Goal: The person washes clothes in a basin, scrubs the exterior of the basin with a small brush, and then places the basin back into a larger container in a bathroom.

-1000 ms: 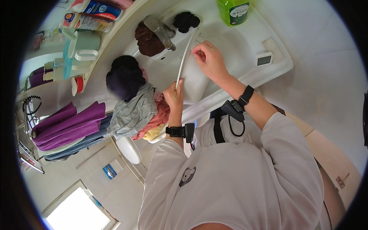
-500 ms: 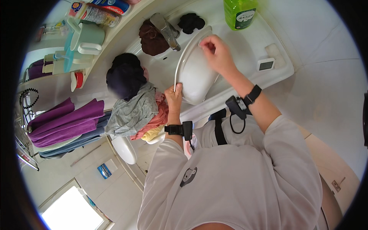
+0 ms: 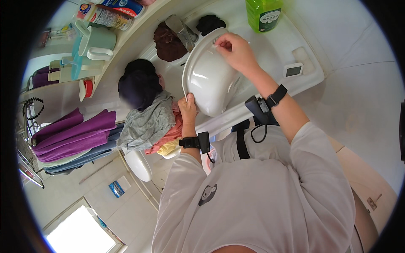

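Observation:
A white plastic basin (image 3: 211, 84) is tipped on its side over the white sink (image 3: 276, 50), its rounded outside toward me and the right. My left hand (image 3: 188, 110) grips the near left part of its rim, thumb on the outer face. At the far end, my right hand (image 3: 237, 52) is closed in a pinch against the basin's outside, just below the rim. A small pale bit shows at those fingertips, too small to name. Behind the basin stands a metal faucet (image 3: 181, 28), between a brown cloth (image 3: 168, 44) and a black cloth (image 3: 211, 24).
Left of the sink lies a heap of clothes, with a dark piece (image 3: 139, 84) and a grey one (image 3: 147, 120). A green bottle (image 3: 263, 17) and a small white display (image 3: 293, 70) sit on the sink's right side. A pale green mug (image 3: 99, 40) stands on the shelf. Purple towels (image 3: 78, 137) hang left.
The basin has tilted further, showing more of its rounded outside, and its rim has shifted left. Both hands have moved slightly left with it.

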`<state>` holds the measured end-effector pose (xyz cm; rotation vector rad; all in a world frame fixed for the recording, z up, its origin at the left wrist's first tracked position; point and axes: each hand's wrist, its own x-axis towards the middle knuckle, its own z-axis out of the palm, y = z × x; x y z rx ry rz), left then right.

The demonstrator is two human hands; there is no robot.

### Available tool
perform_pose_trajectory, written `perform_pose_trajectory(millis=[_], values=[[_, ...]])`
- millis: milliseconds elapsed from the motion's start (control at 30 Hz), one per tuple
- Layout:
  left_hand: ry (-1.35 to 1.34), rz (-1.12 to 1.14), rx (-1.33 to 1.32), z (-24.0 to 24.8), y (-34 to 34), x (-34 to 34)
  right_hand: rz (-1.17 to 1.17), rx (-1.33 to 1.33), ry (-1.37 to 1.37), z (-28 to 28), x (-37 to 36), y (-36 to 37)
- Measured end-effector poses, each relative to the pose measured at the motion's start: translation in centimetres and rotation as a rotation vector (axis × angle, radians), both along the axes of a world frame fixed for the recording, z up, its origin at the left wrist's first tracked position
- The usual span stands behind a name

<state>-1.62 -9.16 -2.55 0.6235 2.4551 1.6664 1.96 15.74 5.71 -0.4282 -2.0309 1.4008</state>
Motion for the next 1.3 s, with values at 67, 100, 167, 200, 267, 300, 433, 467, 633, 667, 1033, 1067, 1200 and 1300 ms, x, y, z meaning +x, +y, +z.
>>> perform_pose_trajectory(millis=[67,100,167,200,267,300,433,467,633,667,1033,1067,1200,1300], values=[[-0.005,-0.002,-0.001,-0.1,-0.5,-0.1,0.09,-0.011,0.06,1.2,0.3,-1.3],[-0.006,-0.001,-0.001,-0.2,-0.4,-0.1,0.091,-0.011,0.059,1.8,0.2,-1.7],[0.056,0.004,0.0,-0.3,-0.1,-0.2,-0.02,0.026,0.208,2.6,0.0,-1.9],[0.054,0.002,0.0,-0.2,0.0,-0.2,-0.022,0.027,0.206,2.4,-0.3,-1.5],[0.039,-0.025,0.005,0.1,0.1,-0.2,-0.108,0.141,0.163,1.4,-1.4,0.2],[0.037,-0.03,0.007,0.2,0.2,-0.2,-0.112,0.143,0.161,0.5,-1.8,1.1],[-0.016,-0.01,-0.019,0.2,0.1,-0.1,-0.223,0.098,0.003,-0.8,-2.2,2.2],[-0.038,0.001,-0.022,0.1,0.1,-0.1,-0.164,0.159,0.059,-0.1,-2.2,1.5],[-0.021,0.004,-0.05,0.0,-0.2,0.1,0.084,0.305,0.206,1.5,-1.9,-1.2],[-0.037,-0.004,-0.066,0.2,0.0,0.1,-0.02,0.177,0.165,0.7,-2.1,-0.4],[-0.086,-0.036,0.111,0.7,-0.7,1.8,-0.094,0.13,0.055,-1.3,0.0,0.0],[-0.05,-0.021,0.257,2.3,0.4,2.2,-0.13,0.151,0.048,-1.4,0.2,0.1],[0.097,0.037,0.17,7.1,2.1,2.8,-0.081,0.155,0.046,-0.3,1.5,-1.1],[0.108,0.093,0.038,7.2,2.4,2.5,-0.094,0.225,0.131,0.6,1.9,-2.7]])
